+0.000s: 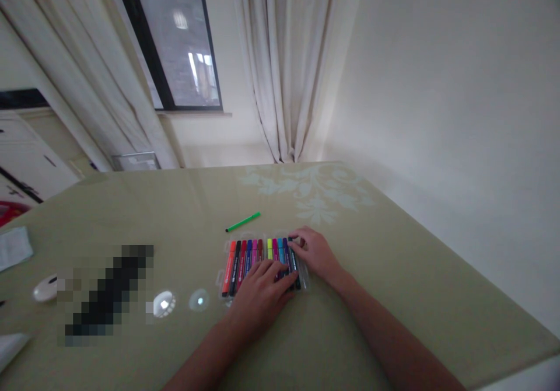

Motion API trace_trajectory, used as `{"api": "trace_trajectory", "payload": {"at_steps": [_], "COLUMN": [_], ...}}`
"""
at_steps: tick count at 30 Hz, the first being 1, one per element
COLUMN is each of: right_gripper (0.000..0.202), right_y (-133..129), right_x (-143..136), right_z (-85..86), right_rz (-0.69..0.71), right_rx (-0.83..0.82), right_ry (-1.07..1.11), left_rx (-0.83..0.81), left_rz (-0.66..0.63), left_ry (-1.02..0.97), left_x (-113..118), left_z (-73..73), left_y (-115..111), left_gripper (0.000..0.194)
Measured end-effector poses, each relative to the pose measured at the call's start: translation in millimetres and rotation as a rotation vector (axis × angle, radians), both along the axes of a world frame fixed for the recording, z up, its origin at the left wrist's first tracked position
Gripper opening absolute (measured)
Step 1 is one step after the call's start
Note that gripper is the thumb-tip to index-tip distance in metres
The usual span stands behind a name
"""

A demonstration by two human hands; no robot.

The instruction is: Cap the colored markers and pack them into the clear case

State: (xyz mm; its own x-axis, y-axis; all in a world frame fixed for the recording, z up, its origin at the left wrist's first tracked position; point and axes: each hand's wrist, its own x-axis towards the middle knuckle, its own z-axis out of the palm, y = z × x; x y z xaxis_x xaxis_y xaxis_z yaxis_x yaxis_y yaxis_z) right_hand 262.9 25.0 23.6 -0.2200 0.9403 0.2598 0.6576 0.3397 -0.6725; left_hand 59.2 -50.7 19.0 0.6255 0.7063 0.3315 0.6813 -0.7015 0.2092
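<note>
A clear plastic case lies flat on the table, holding a row of several felt-tip markers in many colours, among them an orange marker. My left hand rests palm down over the lower middle of the row, fingers stretched out and covering parts of the pens. At the upper right corner, my right hand has its thumb and fingertips closed at the cap end of the rightmost dark marker. That marker sits in the row beside a purple one. Behind the case, a loose green marker lies at a slant.
The greenish table meets a white wall at the right. To the left are a pixelated dark shape, a white rounded object and a folded pale cloth or paper. Curtains and a window stand behind.
</note>
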Motion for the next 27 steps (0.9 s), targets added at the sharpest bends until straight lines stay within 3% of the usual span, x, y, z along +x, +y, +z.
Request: {"api": "trace_trajectory", "payload": {"at_steps": [4, 10, 14, 16, 21, 24, 27], "right_gripper": [0.008, 0.009, 0.009, 0.01, 0.011, 0.011, 0.01], "right_y": [1, 3, 3, 1, -1, -2, -2], "right_x": [2, 5, 4, 3, 1, -1, -2], "right_z": [0.2, -1.6, -0.4, 0.6, 2.3, 2.9, 3.8], "right_rz": [-0.001, 0.013, 0.001, 0.003, -0.007, -0.02, -0.02], "right_rx": [0.041, 0.001, 0.0, 0.0, 0.014, 0.017, 0.02], "right_ry": [-0.091, -0.024, -0.039, -0.067, -0.125, -0.141, -0.141], "left_rx": [0.015, -0.01, -0.049, -0.044, -0.064, -0.166, -0.204], "left_rz": [0.01, 0.006, -0.011, 0.09, 0.56, 0.587, 0.584], "left_ry": [0.006, -0.031, -0.088, -0.129, -0.174, -0.149, -0.158], "left_x": [1, 2, -11, -26, -78, -96, -99], "left_z": [0.0, 3.9, 4.6, 3.0, -6.0, -12.7, -17.2], "left_y": [1, -1, 9, 22, 58, 68, 73], "left_gripper": [0.04, 0.037, 0.033, 0.032, 0.044, 0.047, 0.047]}}
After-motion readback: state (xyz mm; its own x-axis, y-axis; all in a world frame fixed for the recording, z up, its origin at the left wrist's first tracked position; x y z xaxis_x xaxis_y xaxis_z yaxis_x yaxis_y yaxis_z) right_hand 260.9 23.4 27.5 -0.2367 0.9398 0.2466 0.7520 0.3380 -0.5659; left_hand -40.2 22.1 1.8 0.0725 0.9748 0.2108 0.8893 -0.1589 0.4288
